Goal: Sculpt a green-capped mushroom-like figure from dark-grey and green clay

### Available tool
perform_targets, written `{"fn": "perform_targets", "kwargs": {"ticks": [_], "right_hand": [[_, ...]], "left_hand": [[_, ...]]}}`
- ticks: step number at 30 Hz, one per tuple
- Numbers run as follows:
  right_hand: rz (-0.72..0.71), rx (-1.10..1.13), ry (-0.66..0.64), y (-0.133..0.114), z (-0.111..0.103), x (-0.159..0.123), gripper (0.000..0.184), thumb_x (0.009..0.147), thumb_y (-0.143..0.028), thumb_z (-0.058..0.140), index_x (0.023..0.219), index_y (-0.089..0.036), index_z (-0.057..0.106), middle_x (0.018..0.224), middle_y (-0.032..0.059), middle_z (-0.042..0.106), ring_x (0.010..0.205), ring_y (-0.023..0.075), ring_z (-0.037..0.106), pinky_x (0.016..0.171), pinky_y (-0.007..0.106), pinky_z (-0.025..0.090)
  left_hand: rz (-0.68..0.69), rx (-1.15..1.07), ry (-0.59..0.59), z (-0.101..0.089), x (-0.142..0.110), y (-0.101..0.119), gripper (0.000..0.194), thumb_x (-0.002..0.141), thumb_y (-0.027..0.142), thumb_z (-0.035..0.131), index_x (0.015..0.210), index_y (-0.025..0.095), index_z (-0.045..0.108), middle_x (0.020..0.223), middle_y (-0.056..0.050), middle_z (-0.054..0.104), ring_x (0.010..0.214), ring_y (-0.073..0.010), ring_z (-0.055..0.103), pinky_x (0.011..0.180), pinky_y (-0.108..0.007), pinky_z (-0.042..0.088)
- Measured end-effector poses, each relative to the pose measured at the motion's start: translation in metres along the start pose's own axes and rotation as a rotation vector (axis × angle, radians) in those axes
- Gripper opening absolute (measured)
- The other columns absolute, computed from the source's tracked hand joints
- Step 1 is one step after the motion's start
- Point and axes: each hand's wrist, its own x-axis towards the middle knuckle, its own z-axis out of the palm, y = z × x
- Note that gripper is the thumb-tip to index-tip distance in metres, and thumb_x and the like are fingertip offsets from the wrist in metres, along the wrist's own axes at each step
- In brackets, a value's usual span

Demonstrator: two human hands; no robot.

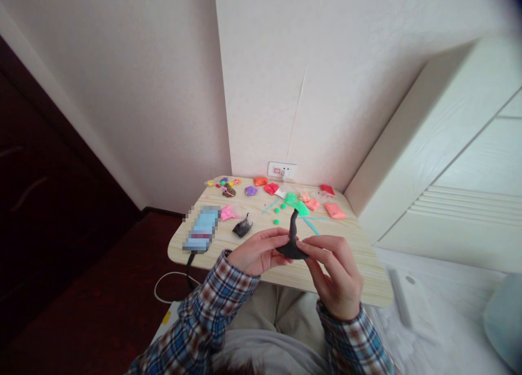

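Between my two hands, above the table's near part, is a black clay tree-like shape (293,234) with a flared base and a thin stem standing upright. A flat green clay piece (300,208) appears at the stem's top; I cannot tell whether it is joined or lies behind. My left hand (266,250) pinches the base from the left. My right hand (335,269) has its thumb and fingers closed on the base's right side. Small green clay balls (277,210) lie just beyond. A crumpled black clay packet (243,226) rests to the left of my left hand.
A phone (203,228) with a cable lies on the table's left side. Clay packets in pink (229,212), purple (251,191), orange (260,181) and salmon (335,210) are spread along the back. Blue plastic tools (311,226) lie behind my hands. A wall socket (282,170) is behind the table.
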Motion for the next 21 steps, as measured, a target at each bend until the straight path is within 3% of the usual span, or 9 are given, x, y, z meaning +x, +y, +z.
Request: {"fn": "perform_targets", "kwargs": {"ticks": [21], "right_hand": [[0.008,-0.008,0.022,-0.0016,0.0009,-0.0009,0.036,0.081,-0.007,0.057,0.111,-0.026,0.062,0.092,0.0051,0.066,0.084,0.019,0.061,0.07,0.034,0.051]], "left_hand": [[0.005,0.016,-0.028,-0.0009,0.0008,-0.0014,0.007,0.079,0.013,0.066,0.085,0.01,0.065,0.074,-0.006,0.071,0.055,-0.01,0.065,0.051,-0.016,0.051]]}}
